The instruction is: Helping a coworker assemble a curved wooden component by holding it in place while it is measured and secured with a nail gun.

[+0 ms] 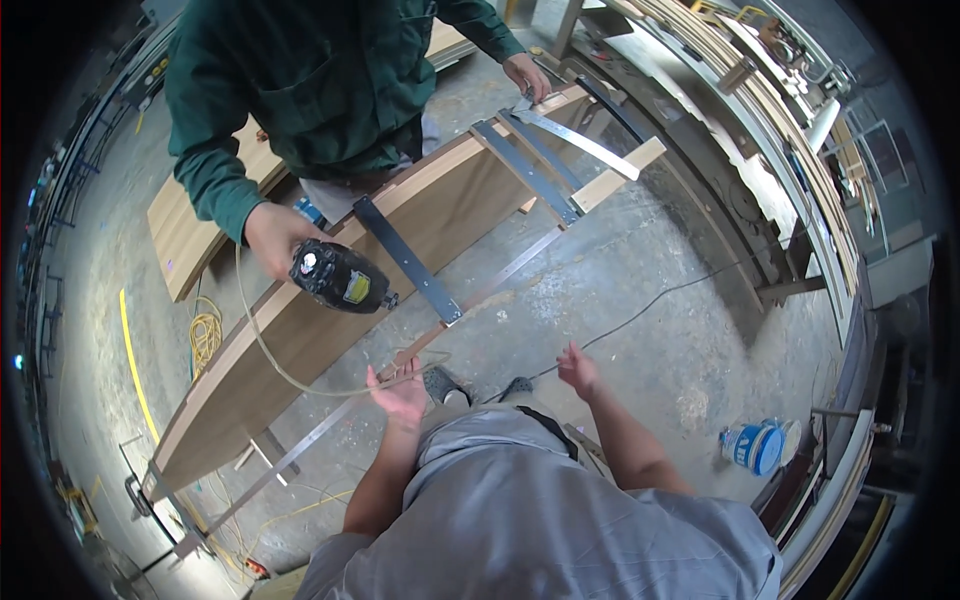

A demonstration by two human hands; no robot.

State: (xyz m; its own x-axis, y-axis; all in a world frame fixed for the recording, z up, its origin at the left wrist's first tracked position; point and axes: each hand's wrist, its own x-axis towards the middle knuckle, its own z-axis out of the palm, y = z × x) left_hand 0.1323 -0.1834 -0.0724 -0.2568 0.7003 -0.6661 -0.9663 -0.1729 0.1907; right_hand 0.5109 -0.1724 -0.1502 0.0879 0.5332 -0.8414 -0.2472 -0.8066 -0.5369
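My left hand [400,397] is turned palm up with its fingers apart, just below the near rail [412,346] of a long curved wooden panel [300,330]. A pale thin cord [285,372] runs across or right beside that hand; I cannot tell whether it rests on the palm. My right hand [578,370] hovers over the floor with loosely bent fingers and holds nothing visible. Across the panel, a co-worker in a green jacket [300,90] grips a black power tool [343,275]. The co-worker's other hand [526,76] touches a metal square [570,138].
Dark metal crossbars [408,262] span the panel frame, and a short wooden board [622,175] lies at its far right. A blue and white bucket [752,447] stands on the right. Stacked boards [735,75] line that side. A dark cable [650,305] crosses the floor, and yellow cord [206,335] lies coiled at left.
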